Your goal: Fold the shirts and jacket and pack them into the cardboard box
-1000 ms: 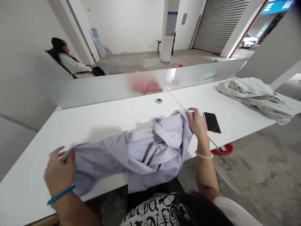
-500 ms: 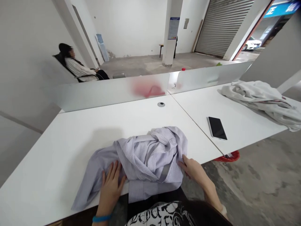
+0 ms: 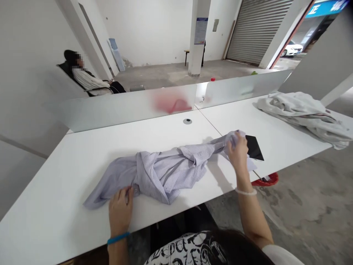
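Remotely, I am now drawing the lilac striped fabric shirt point(image 3: 149, 169) longer across the smooth white table point(image 3: 68, 165), right hand point(image 3: 239, 152) gripping its bunched end, left hand point(image 3: 120, 208) pinching its near edge, middle remaining crumpled.

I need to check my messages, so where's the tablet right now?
In the head view, the tablet lies right of center on the white table, just beyond the right hand.

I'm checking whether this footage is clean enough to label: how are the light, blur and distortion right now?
Head view: soft shadows spread beside the striped shirt; the right hand looks slightly blurred; the doorway at upper right is brightest; wide-angle stretching slants the walls; the red shape behind the frosted divider is indistinct.
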